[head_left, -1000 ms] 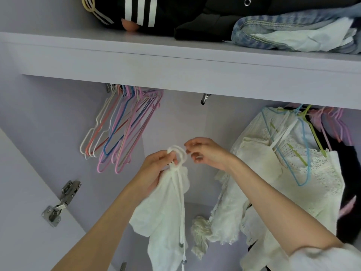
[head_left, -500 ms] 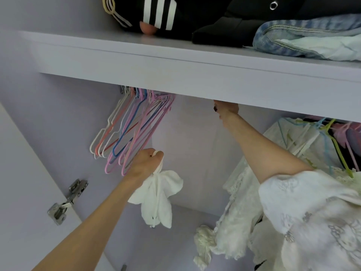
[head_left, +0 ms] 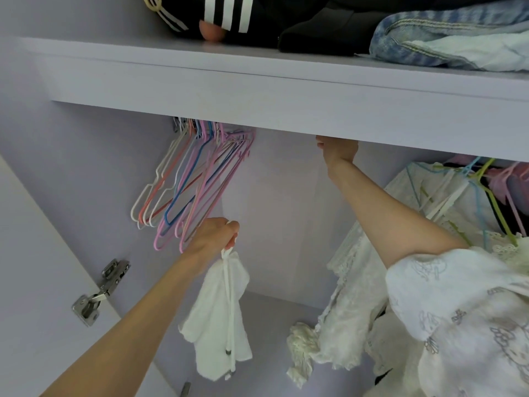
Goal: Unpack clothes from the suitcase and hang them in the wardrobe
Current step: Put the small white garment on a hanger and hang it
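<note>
My left hand [head_left: 215, 235] is shut on the straps of a small white garment [head_left: 217, 316], which dangles below it inside the wardrobe. My right hand [head_left: 339, 149] is raised just under the shelf [head_left: 286, 110]; its fingers are hidden behind the shelf's front edge, so what it grips cannot be seen. A bunch of empty coloured hangers [head_left: 189, 184] hangs at the upper left, just beside my left hand. White lace clothes [head_left: 357, 296] hang on hangers at the right.
Folded jeans [head_left: 446, 38] and dark clothing [head_left: 286, 21] lie on top of the shelf. The open wardrobe door with a metal hinge [head_left: 98, 293] stands at the left. A light green hanger [head_left: 489, 202] and pink ones hang at the far right.
My right hand let go of the garment's straps and rose under the shelf. My left hand kept the garment and moved left, closer to the empty hangers.
</note>
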The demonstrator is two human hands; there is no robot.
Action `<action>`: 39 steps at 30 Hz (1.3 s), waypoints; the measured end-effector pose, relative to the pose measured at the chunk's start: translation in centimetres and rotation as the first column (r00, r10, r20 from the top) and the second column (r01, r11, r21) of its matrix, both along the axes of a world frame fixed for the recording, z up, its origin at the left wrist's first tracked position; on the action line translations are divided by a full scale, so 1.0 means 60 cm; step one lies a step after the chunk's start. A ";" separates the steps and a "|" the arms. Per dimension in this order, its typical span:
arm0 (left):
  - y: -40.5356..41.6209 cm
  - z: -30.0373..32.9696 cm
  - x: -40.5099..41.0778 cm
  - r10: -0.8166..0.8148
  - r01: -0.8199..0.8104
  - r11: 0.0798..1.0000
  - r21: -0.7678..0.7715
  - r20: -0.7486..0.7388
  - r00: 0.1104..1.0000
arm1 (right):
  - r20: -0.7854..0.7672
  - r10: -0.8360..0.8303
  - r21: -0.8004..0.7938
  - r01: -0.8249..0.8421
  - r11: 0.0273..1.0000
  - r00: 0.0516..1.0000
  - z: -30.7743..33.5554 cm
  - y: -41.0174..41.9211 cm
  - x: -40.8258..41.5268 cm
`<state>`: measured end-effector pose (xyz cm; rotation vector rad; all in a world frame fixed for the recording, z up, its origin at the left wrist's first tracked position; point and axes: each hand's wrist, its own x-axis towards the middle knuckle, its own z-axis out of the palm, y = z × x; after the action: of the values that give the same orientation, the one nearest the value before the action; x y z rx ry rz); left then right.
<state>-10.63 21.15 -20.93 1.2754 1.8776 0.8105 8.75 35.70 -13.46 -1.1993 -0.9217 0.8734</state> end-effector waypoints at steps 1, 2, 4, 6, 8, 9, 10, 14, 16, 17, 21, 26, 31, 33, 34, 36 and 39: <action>-0.002 0.001 0.003 -0.015 0.015 1.000 -0.007 -0.013 1.000 | -0.006 0.009 0.024 -0.009 1.000 1.000 -0.005 -0.004 -0.002; -0.004 0.002 0.005 -0.036 0.035 0.999 -0.011 -0.025 0.999 | 0.021 0.012 0.037 -0.012 0.999 1.000 -0.016 -0.009 -0.002; -0.006 0.001 0.010 -0.091 0.090 0.996 -0.018 -0.035 0.995 | 0.099 0.045 -0.002 -0.045 0.999 0.994 -0.052 -0.029 -0.007; -0.010 -0.001 0.015 -0.167 0.166 0.986 -0.027 -0.043 0.985 | 0.055 0.131 -0.015 -0.130 0.991 0.990 -0.091 -0.057 -0.016; -0.014 -0.004 0.021 -0.247 0.247 0.969 -0.009 -0.029 0.969 | -0.035 0.205 -0.063 -0.207 0.976 0.978 -0.123 -0.090 -0.030; -0.016 -0.005 0.025 -0.283 0.283 0.959 0.002 -0.026 0.959 | -0.088 0.256 -0.097 -0.264 0.959 0.963 -0.138 -0.110 -0.037; -0.018 -0.006 0.028 -0.315 0.316 0.949 0.006 -0.032 0.948 | -0.129 0.302 -0.137 -0.319 0.938 0.944 -0.152 -0.132 -0.043; -0.023 -0.002 0.042 -0.412 0.415 0.910 0.019 -0.090 0.907 | -0.291 0.428 -0.229 -0.497 0.837 0.856 -0.202 -0.190 -0.062; -0.024 -0.002 0.043 -0.424 0.435 0.899 0.040 -0.162 0.891 | -0.344 0.508 -0.211 -0.592 0.778 0.790 -0.216 -0.208 -0.070; -0.025 -0.003 0.043 -0.419 0.438 0.897 0.058 -0.200 0.885 | -0.349 0.548 -0.196 -0.631 0.750 0.760 -0.218 -0.217 -0.074; -0.030 -0.007 0.037 -0.353 0.400 0.910 0.108 -0.301 0.886 | -0.367 0.631 -0.159 -0.714 0.682 0.684 -0.221 -0.248 -0.075; -0.041 -0.006 0.037 -0.329 0.400 0.909 0.119 -0.386 0.862 | -0.486 0.594 -0.169 -0.736 0.656 0.641 -0.219 -0.263 -0.080; -0.048 -0.016 0.026 -0.354 0.389 0.920 0.041 -0.339 0.872 | -0.404 0.611 -0.254 -0.725 0.640 0.681 -0.238 -0.272 -0.084; -0.054 -0.017 0.029 -0.346 0.368 0.929 0.031 -0.269 0.899 | -0.398 0.607 -0.282 -0.721 0.633 0.688 -0.239 -0.273 -0.078; -0.056 -0.017 0.029 -0.330 0.347 0.937 0.033 -0.229 0.916 | -0.408 0.603 -0.285 -0.723 0.629 0.686 -0.239 -0.274 -0.076; -0.059 -0.019 0.025 -0.295 0.299 0.954 0.026 -0.092 0.951 | -0.452 0.572 -0.277 -0.718 0.639 0.684 -0.240 -0.275 -0.068; -0.064 -0.026 0.014 -0.285 0.288 0.958 -0.007 0.117 0.951 | -0.511 0.502 -0.271 -0.685 0.676 0.698 -0.245 -0.275 -0.057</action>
<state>-9.80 17.33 -22.47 1.4147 1.5606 0.6880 5.31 19.21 -28.17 -1.0176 -0.8047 1.8990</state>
